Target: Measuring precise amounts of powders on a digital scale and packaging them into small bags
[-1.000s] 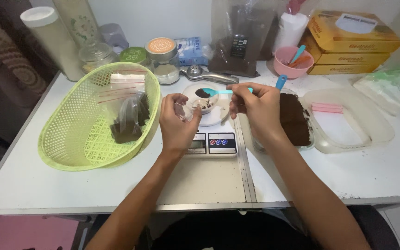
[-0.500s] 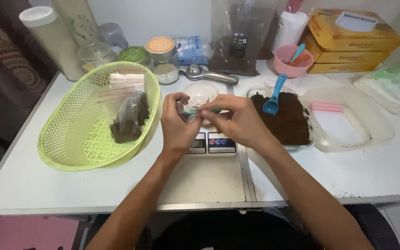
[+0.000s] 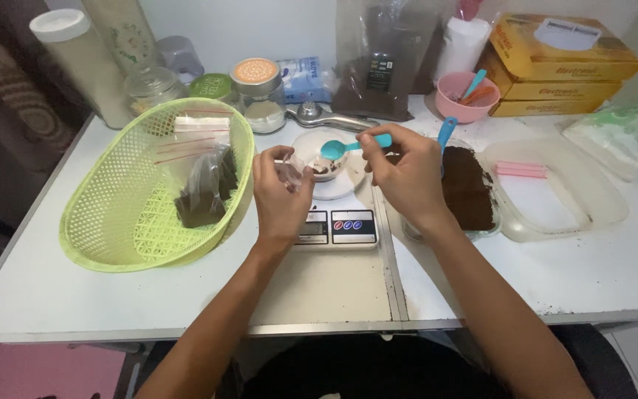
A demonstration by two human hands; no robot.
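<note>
The right hand (image 3: 407,174) grips a blue spoon (image 3: 345,148) over the scale (image 3: 334,222); the left hand (image 3: 280,193) pinches a small clear bag (image 3: 289,171) beside its bowl (image 3: 324,168). A tilted spoon or slack bag mouth could scatter brown powder onto the tabletop (image 3: 319,288).

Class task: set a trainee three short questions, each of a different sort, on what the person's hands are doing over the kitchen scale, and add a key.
1. True or false: the right hand holds a small blue spoon.
2. What does the left hand pinch? A) a clear plastic bag B) a metal lid C) a pink stick
3. Fill in: the green basket lies on the person's ____ side of the scale.

Key: 1 true. 2 A, the small clear bag. 3 left.
</note>
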